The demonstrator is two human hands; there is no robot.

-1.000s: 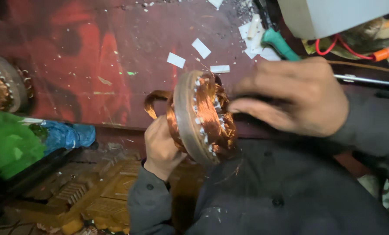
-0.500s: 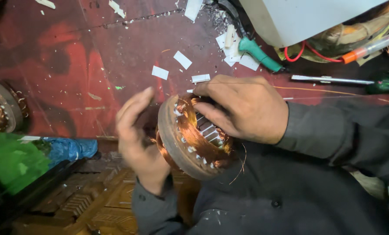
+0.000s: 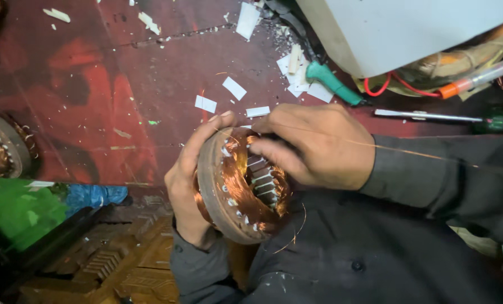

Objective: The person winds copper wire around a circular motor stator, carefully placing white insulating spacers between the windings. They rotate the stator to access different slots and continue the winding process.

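Screwdriver (image 3: 432, 116) beyond copper-wound stator (image 3: 237, 188)

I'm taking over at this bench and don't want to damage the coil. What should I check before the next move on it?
1. Left hand supports the wound motor ring from behind: ok.
2. Right hand fingers rest on the inner slots: ok.
3. Loose copper wire running off to the right, free of snags: cannot tell.
4. Screwdriver clear of the hands: ok.
5. Paper scraps off the red bench: not ok.
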